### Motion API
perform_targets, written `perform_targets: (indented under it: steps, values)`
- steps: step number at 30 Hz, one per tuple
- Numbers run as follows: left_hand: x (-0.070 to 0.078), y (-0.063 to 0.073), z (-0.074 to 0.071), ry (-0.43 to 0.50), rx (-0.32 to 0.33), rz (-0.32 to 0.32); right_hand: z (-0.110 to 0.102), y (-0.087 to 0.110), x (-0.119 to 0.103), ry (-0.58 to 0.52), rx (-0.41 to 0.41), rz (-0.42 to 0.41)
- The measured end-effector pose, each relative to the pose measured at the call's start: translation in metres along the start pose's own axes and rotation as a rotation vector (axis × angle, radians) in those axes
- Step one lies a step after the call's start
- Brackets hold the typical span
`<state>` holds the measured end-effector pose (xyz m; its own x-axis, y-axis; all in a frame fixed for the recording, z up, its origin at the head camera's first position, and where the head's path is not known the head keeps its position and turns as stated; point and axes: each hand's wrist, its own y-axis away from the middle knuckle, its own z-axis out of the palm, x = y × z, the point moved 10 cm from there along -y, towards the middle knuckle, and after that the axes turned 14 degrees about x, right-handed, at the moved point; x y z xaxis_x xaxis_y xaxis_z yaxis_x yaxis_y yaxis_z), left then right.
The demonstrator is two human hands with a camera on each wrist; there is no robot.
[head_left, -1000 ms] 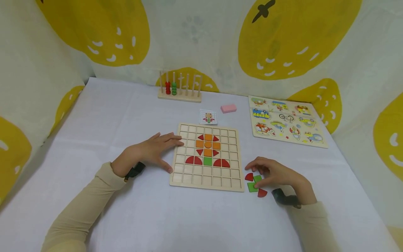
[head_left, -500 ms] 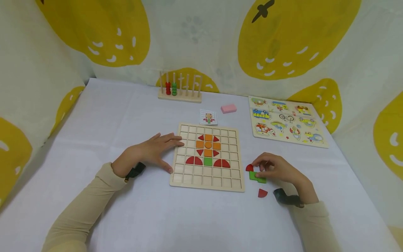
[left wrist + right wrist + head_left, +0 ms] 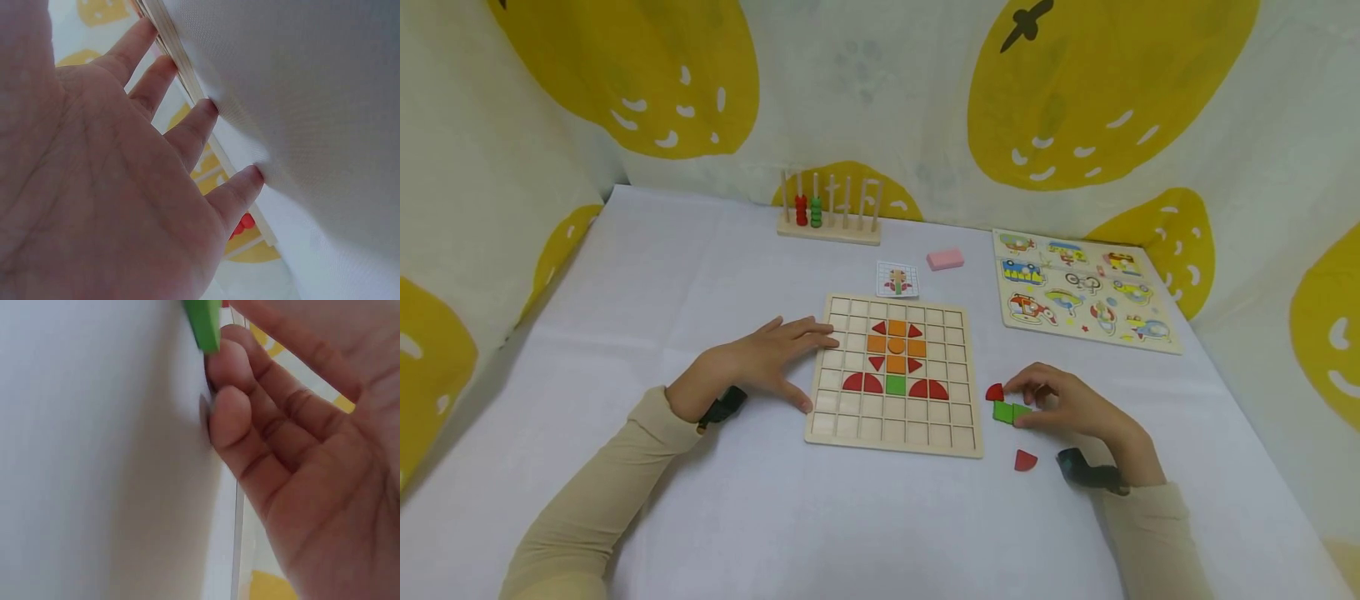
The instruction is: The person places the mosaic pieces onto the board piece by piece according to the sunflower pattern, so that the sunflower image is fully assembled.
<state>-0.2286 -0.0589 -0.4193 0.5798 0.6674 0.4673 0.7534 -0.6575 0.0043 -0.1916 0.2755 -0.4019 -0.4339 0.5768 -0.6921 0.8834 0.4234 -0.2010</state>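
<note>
A square wooden grid board (image 3: 891,425) lies in the middle of the table. It bears orange squares (image 3: 895,363), red triangles, red quarter-circle tiles (image 3: 928,388) and a green square (image 3: 895,384). My left hand (image 3: 763,357) is spread along the board's left edge, fingertips and thumb right at it. To the right of the board, my right hand (image 3: 1067,404) curls over two green square tiles (image 3: 1002,412), which touch side by side. Its thumb and index finger pinch the right one, seen edge-on as a green tile (image 3: 204,325) in the right wrist view. A red quarter-circle tile (image 3: 994,392) lies by the index fingertip.
Another red quarter-circle tile (image 3: 1026,460) lies nearer the front. Behind the board are a pattern card (image 3: 897,279), a pink block (image 3: 945,259) and a bead abacus (image 3: 829,229). A vehicle picture puzzle (image 3: 1082,292) lies at the back right.
The right hand has moved slightly away from the front, sliding the two green squares and one red tile with it. The green squares now lie side by side. The left hand has stayed put.
</note>
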Motion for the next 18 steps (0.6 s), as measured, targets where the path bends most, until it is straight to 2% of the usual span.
perform_targets:
  steps: [9,18]
  values:
    - [0.0004,-0.0002,-0.0006,0.000,0.002,0.002,-0.0016,-0.0073,-0.0043,0.054,0.077,-0.022]
    - [0.0001,-0.0005,-0.0008,0.001,0.003,0.010,-0.0025,-0.0043,-0.0030,0.073,0.064,-0.018]
